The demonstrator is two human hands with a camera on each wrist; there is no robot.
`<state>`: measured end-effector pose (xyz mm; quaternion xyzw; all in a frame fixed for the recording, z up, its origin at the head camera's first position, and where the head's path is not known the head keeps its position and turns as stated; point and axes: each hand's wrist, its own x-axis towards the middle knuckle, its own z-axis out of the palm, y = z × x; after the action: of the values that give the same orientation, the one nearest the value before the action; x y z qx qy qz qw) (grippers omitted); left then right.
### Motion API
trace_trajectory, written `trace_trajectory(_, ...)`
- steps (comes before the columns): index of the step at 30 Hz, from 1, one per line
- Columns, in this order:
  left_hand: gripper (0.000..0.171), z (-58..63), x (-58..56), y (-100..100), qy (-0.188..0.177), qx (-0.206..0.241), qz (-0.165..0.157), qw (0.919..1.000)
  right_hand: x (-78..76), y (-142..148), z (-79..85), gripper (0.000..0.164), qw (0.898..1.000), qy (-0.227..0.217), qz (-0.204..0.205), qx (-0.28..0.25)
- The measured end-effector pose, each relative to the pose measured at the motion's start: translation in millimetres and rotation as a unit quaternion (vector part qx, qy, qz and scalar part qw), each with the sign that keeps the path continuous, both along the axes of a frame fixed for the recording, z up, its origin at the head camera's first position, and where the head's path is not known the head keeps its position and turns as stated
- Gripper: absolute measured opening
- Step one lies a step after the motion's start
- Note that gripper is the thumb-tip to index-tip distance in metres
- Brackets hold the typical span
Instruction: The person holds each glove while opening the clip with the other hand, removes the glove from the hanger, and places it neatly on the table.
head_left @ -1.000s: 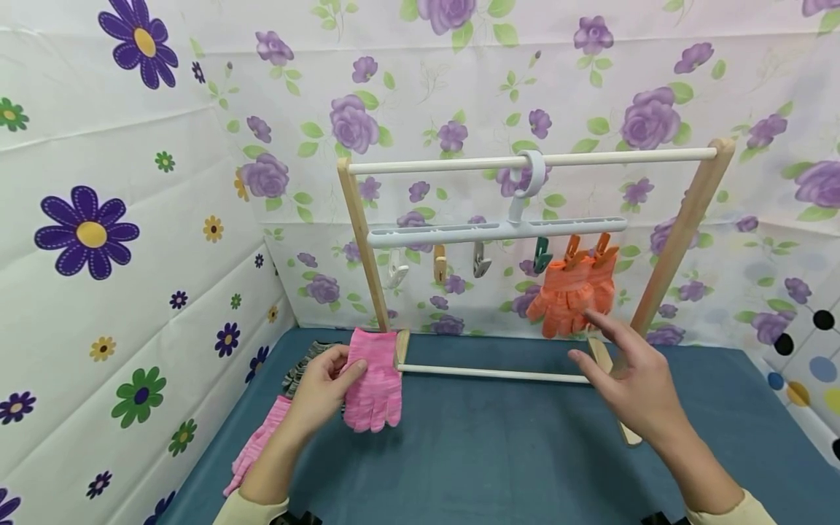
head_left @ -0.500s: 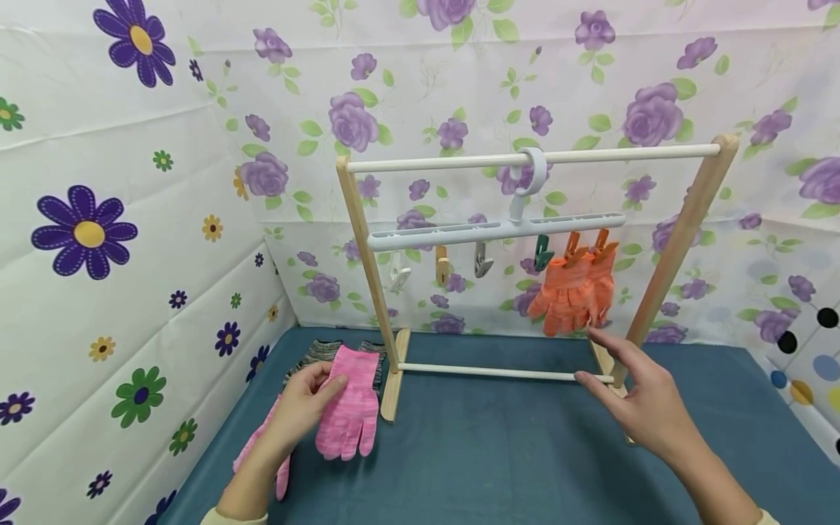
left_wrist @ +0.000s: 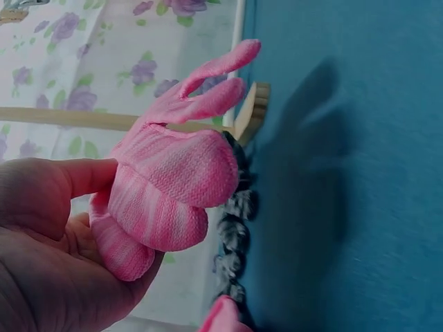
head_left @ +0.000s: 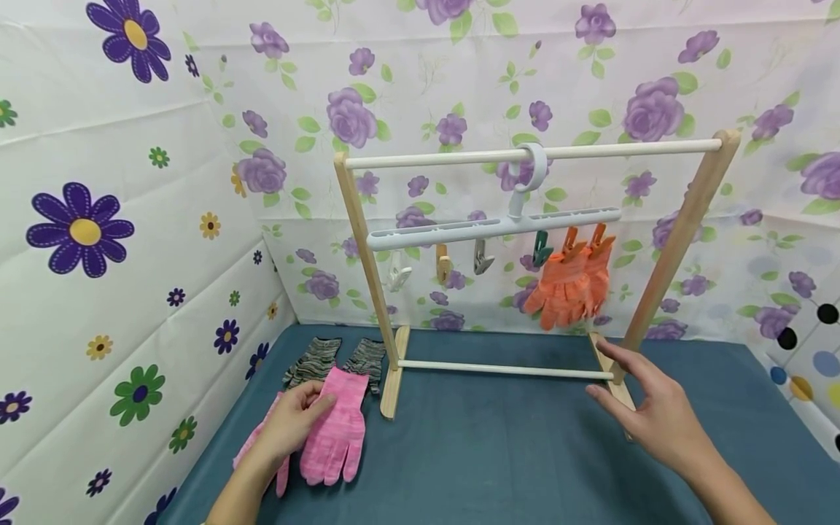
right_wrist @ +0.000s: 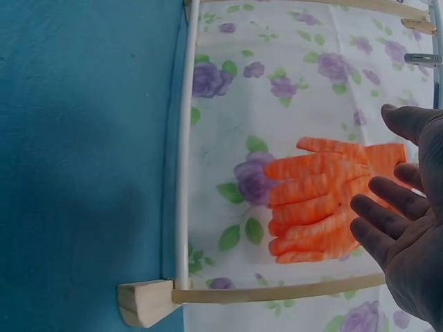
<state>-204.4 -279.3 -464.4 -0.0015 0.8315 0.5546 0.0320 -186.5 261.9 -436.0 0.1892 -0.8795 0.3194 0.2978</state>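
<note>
My left hand (head_left: 292, 423) pinches a pink glove (head_left: 336, 430) by its side between thumb and fingers; the glove's fingers point down, above the table. The left wrist view shows the same glove (left_wrist: 166, 173) raised off the cloth. Another pink glove (head_left: 282, 474) lies partly hidden under my left forearm. Behind it lie grey-black striped gloves (head_left: 315, 361). At the right, my right hand (head_left: 663, 412) hovers with fingers spread, holding nothing. Orange gloves (head_left: 566, 288) hang by orange clips (head_left: 572, 244) from a white hanger (head_left: 453, 233), beyond my right hand.
A wooden rack (head_left: 682, 233) with a white top rod (head_left: 433, 157) and a low rod (head_left: 499, 369) stands on the blue-covered table (head_left: 472, 452). Loose clips hang from the hanger: white (head_left: 398, 273), tan (head_left: 442, 266), grey (head_left: 483, 257), green (head_left: 541, 249). Flowered sheets surround the table.
My left hand has drawn the pink glove left, down and nearer, away from the rack's left foot. My right hand has shifted slightly down and right, away from the orange gloves.
</note>
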Motion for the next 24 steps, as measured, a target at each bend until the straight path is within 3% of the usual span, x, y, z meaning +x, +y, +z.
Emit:
trace_trajectory(7, 0.027, -16.4, 2.7, -6, -0.027, -0.008, 0.003, 0.9996, 1.8, 4, -7.5, 0.076, 1.000, -0.018, -0.007, 0.001)
trace_trajectory(17, 0.024, -35.2, 5.8, -8, -0.046, -0.007, -0.032, 0.9984, 6.2, 8, -14.6, 0.074, 1.000, -0.024, -0.016, -0.007)
trace_trajectory(24, 0.015, -41.2, 9.3, -7, -0.043, -0.035, -0.015, 0.9984, 7.1, 10, -17.3, 0.074, 1.000, -0.022, -0.018, -0.008)
